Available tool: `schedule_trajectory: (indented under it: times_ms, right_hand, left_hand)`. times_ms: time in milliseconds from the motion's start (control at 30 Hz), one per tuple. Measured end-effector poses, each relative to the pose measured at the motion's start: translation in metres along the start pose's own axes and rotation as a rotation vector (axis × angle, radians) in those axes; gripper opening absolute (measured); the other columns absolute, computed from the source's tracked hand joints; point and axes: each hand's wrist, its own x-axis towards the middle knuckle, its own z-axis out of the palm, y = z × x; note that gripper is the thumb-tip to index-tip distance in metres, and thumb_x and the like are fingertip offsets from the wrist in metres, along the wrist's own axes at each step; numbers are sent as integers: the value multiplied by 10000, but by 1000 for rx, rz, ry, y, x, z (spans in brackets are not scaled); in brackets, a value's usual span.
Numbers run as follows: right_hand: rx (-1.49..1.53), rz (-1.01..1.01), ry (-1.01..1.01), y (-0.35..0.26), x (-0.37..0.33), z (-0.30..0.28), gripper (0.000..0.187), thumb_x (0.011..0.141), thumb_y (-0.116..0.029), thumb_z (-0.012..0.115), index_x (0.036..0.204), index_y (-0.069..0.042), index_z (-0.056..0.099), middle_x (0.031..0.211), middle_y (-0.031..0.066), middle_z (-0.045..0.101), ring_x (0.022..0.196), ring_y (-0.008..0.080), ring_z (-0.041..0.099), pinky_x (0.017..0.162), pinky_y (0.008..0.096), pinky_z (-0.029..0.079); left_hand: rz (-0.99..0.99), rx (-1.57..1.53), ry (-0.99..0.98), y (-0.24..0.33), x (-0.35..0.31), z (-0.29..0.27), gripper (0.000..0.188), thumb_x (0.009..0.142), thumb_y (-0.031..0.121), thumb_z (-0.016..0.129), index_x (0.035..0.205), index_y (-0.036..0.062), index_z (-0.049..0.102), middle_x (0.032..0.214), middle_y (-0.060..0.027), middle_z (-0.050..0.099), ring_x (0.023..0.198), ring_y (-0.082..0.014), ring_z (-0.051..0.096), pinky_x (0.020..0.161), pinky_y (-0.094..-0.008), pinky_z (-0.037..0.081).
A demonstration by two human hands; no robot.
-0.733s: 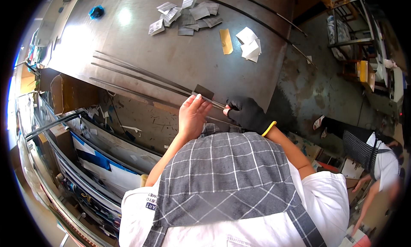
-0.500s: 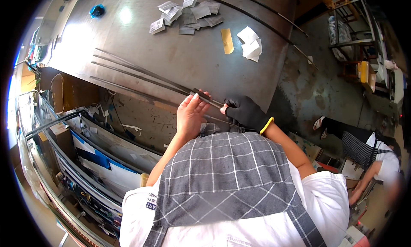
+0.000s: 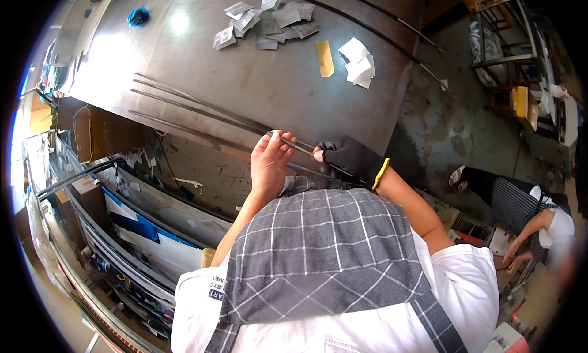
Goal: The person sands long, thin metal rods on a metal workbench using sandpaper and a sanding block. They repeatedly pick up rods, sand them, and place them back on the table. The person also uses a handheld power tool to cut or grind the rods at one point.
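Several thin dark rods (image 3: 196,101) slant across the near edge of the metal table (image 3: 269,83) toward my body. My left hand (image 3: 269,163), bare, pinches a rod between thumb and fingers at the table's near edge. Just right of it, my right hand (image 3: 352,160), in a black glove with a yellow cuff, closes on the same rod nearer its body-side end. The thumb tip shows bare at the glove. Another dark rod (image 3: 184,127) lies lower along the edge, passing beneath my hands. Which rods each hand grips exactly is hard to make out.
Small silvery packets (image 3: 269,22), a tan paper piece (image 3: 324,59) and white papers (image 3: 358,62) lie on the table. Two long dark bars (image 3: 380,31) cross its far right. A rack with panels (image 3: 153,224) stands at left. A co-worker (image 3: 539,224) is at right.
The upper rods' far ends have drawn closer together and slightly lower. My left hand has shifted slightly left, its fingers closing more on the rod. The co-worker's arms have moved.
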Motion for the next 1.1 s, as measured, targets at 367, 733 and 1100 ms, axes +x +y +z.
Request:
schedule_trajectory:
  times_ms: [367,733,1100]
  right_hand:
    - [88,-5,-50,-5,3,-13,146,865,-144,619,846,-7,664,771,59,665,711,126,612,681,273,477]
    - [-933,-439,402,5,9,-10,120,774,-195,647,794,-79,623,839,129,612,840,329,616,724,452,493]
    - [-1485,-161,1406,29,13,-249,191,835,-264,601,938,-107,630,956,180,641,896,377,625,813,481,491]
  left_hand:
    - [-10,-24,-12,-2,16,7,77,972,152,590,1020,92,597,1003,-63,673,956,-194,654,812,-311,517]
    - [84,283,54,33,-21,29,481,948,94,586,1394,-6,436,1409,-159,487,1295,-234,487,994,-346,458]
    - [132,472,-128,61,31,72,270,936,124,615,1191,42,578,1143,-83,654,1072,-176,618,910,-299,482]
